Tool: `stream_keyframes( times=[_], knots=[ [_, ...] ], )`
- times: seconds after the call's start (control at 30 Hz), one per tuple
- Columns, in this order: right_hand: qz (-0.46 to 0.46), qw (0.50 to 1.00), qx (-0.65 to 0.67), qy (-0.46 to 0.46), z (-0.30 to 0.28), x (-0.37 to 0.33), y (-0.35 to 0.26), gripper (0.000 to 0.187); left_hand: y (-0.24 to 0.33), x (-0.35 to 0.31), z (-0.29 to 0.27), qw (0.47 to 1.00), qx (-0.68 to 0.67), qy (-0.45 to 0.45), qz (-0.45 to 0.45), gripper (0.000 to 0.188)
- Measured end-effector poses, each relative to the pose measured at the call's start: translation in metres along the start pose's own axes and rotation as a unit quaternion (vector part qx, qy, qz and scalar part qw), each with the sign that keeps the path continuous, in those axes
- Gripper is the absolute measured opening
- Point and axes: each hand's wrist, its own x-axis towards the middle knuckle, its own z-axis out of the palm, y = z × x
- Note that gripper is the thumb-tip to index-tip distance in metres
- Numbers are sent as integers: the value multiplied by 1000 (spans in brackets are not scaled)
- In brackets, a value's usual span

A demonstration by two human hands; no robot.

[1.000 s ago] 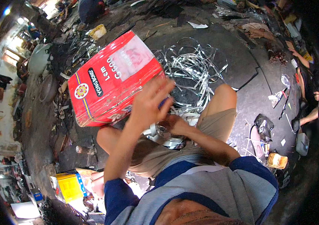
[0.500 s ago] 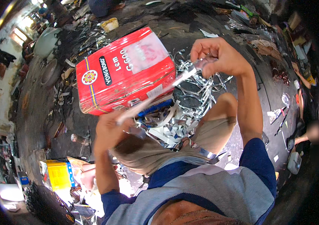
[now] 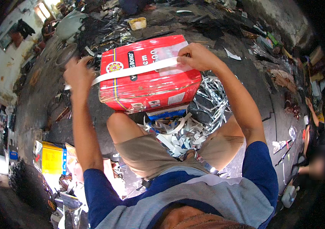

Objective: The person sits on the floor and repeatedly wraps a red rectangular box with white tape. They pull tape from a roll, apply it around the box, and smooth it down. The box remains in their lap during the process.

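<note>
A long white strip (image 3: 143,68) runs across the top of a red carton (image 3: 147,91) in front of my knees. My right hand (image 3: 198,57) pinches the strip's right end over the carton's far right part. My left hand (image 3: 79,74) is beyond the carton's left edge, smeared by motion. The strip passes behind this hand's wrist, and its end sticks out on the other side. Whether the left fingers grip it cannot be made out. Between my legs lies a heap of white and silvery strip cuttings (image 3: 177,137), beside a blue pack (image 3: 166,113) against the carton.
Tangled silvery strips (image 3: 214,101) lie right of the carton. A yellow tin (image 3: 51,158) stands at the left, near scraps. Farther off are a yellowish tub (image 3: 137,23), a large pale sack (image 3: 70,24) and scattered debris. Another person's arm (image 3: 312,110) shows at the far right.
The strip has gone from slanting across the carton's near right side to lying over its top. My left hand has moved left and away from me. The view has shifted, and the carton appears farther right.
</note>
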Motion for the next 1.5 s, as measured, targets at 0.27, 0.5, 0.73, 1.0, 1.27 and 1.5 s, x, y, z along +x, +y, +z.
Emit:
stream_keyframes(
  times=[0.27,0.5,0.73,1.0,1.27,1.5],
  knots=[
    [69,986,61,138,11,-7,-10,26,204,-16,66,805,-567,-112,136,28],
    [-5,986,-34,165,6,-29,-1,19,223,-29,58,787,-600,-102,99,18],
    [-13,983,17,185,11,-36,2,17,218,-31,52,812,-561,-99,128,16],
    [-55,983,48,169,15,-42,7,18,218,-34,57,799,-577,-104,131,16],
    [9,977,103,188,16,-37,12,17,223,-34,65,777,-614,-102,99,14],
    [108,926,275,236,49,-28,31,13,224,-30,65,781,-608,-131,57,12]
  ],
)
